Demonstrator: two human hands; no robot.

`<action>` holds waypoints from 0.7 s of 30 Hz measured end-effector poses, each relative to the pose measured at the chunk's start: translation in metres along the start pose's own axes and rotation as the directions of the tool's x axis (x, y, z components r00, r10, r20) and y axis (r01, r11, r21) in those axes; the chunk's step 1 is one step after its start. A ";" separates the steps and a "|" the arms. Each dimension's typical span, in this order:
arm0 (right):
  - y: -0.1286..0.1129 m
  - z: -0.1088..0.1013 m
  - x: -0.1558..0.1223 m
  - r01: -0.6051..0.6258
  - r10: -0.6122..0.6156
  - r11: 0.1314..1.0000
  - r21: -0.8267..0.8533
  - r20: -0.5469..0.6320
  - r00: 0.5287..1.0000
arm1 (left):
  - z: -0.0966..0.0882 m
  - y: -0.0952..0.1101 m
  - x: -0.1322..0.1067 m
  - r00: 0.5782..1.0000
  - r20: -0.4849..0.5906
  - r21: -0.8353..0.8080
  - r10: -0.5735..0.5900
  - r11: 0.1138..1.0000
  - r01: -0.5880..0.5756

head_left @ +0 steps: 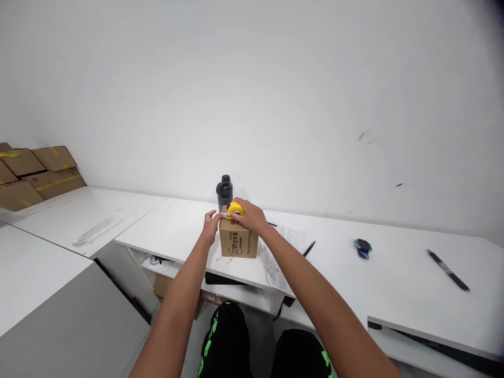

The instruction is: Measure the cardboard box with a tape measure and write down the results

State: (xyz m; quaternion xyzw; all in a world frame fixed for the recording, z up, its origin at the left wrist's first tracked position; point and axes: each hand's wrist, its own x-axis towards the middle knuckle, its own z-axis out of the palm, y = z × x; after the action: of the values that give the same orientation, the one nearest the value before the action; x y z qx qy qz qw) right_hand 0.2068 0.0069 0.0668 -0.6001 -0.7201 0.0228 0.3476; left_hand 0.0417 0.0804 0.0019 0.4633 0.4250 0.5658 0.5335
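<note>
One yellow plastic tape measure (236,208), gripped by fingers of the right hand (254,214), is atop the brown cardboard box (239,243); left-hand fingers (211,214), I see, pinch its thin blade (224,214), partly drawn, not yet rewound.

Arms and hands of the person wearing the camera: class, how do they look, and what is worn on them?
The left hand and right hand are bare, without gloves. No sleeve, watch or bracelet shows on the left forearm or right forearm. Any rings would be too small to make out.
</note>
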 end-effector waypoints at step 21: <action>0.001 0.002 0.000 0.018 -0.018 1.000 0.021 -0.037 0.999 | 0.003 -0.011 0.007 0.999 -0.003 -0.179 0.049 0.983 -0.049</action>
State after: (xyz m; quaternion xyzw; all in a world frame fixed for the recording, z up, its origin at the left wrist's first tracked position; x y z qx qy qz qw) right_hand 0.2064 0.0081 0.0651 -0.5902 -0.7186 0.0163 0.3676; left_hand 0.0467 0.0879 -0.0074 0.4242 0.3607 0.6143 0.5591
